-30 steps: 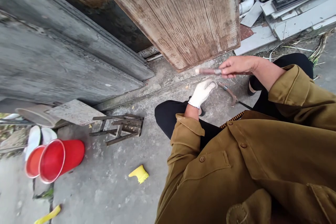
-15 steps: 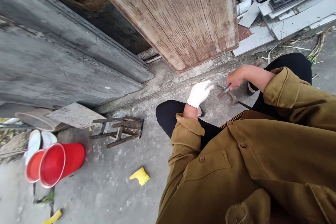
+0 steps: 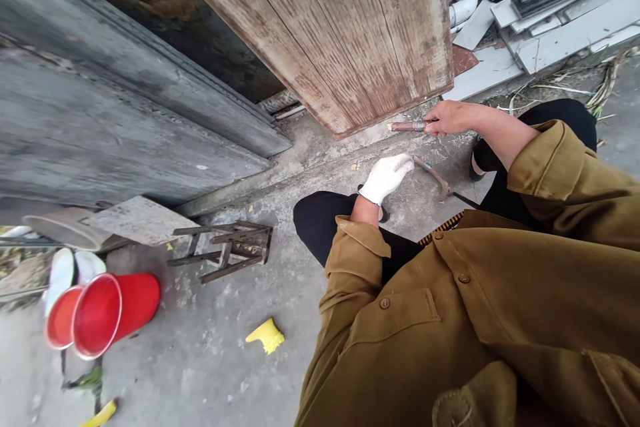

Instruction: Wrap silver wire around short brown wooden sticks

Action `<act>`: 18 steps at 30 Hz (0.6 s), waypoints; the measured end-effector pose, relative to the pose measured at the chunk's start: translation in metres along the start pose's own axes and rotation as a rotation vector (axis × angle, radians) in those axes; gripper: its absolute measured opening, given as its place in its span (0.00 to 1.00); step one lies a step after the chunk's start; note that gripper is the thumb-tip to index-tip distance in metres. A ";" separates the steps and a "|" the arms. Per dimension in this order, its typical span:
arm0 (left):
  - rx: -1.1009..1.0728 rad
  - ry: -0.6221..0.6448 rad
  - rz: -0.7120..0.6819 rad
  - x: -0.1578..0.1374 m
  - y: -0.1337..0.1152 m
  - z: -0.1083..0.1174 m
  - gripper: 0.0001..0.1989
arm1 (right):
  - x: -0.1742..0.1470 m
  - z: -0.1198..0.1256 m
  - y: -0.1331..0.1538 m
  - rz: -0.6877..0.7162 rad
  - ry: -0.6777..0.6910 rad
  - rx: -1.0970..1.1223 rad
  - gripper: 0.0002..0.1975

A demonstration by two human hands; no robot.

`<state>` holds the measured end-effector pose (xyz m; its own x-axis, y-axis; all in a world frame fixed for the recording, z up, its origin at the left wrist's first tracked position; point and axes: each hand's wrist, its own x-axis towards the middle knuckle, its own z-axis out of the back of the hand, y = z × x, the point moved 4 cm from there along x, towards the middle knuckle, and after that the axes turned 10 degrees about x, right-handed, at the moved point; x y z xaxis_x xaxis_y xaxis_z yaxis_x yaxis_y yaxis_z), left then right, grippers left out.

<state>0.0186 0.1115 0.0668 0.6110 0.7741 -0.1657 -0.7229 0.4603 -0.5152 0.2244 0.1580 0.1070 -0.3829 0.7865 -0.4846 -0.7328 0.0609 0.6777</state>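
Note:
My left hand (image 3: pixel 384 177), in a white glove, is closed on one end of a rusty, bent metal tool (image 3: pixel 430 172). A dark, thin piece (image 3: pixel 465 200) extends from the tool's far end toward my lap. My bare right hand (image 3: pixel 447 117) is wrapped around a brown stick-like handle (image 3: pixel 407 126) bound with wire, its pale end pointing left. The handle is above and apart from the bent tool, near the foot of a weathered wooden panel (image 3: pixel 345 47). What the handle's other end carries is hidden by my hand.
A small wooden stool (image 3: pixel 235 247) and red buckets (image 3: pixel 135 303) lie to the left. A yellow piece (image 3: pixel 266 335) rests on the concrete. Tile offcuts (image 3: pixel 555 47) and a white pipe (image 3: pixel 465 3) are at upper right; a low concrete step (image 3: pixel 310 147) runs below the panel.
My right hand has swung the wire-bound handle up and away from the bent tool, from tilted down-left to nearly level. My left hand stays almost in place, holding the tool.

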 end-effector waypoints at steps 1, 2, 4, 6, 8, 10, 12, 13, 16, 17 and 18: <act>0.017 0.013 -0.015 0.000 -0.001 -0.001 0.13 | 0.002 -0.002 0.002 -0.015 -0.007 -0.067 0.11; 0.039 0.031 -0.030 0.000 -0.002 -0.002 0.14 | 0.003 -0.003 0.002 -0.030 -0.012 -0.134 0.12; 0.075 0.061 -0.049 -0.001 -0.002 -0.003 0.14 | 0.006 -0.008 0.002 -0.059 -0.011 -0.265 0.12; 0.111 0.073 -0.057 -0.001 -0.001 0.000 0.14 | 0.008 -0.018 -0.001 -0.067 0.085 -0.341 0.11; 0.133 0.070 -0.053 -0.002 0.001 0.004 0.13 | 0.008 -0.035 -0.006 -0.076 0.312 -0.315 0.08; 0.148 0.073 -0.041 -0.002 0.004 0.007 0.13 | 0.003 -0.055 -0.007 -0.065 0.588 -0.237 0.08; 0.134 0.075 -0.024 -0.002 0.006 0.007 0.12 | -0.003 -0.067 -0.003 -0.020 0.763 -0.177 0.09; 0.117 0.073 -0.020 -0.002 0.008 0.007 0.12 | -0.006 -0.070 0.000 0.010 0.806 -0.167 0.09; 0.021 0.036 -0.044 0.001 0.011 0.002 0.12 | -0.014 -0.066 0.010 0.093 0.865 -0.080 0.09; -0.016 0.010 -0.047 0.002 0.012 0.000 0.12 | -0.017 -0.062 0.014 0.131 0.868 -0.001 0.10; -0.053 -0.022 -0.038 0.003 0.012 0.000 0.12 | -0.018 -0.055 0.017 0.169 0.832 0.098 0.10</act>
<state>0.0120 0.1197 0.0595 0.6301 0.7661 -0.1267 -0.6807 0.4665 -0.5647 0.1875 0.1115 0.0971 -0.7993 0.0843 -0.5950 -0.5913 0.0669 0.8037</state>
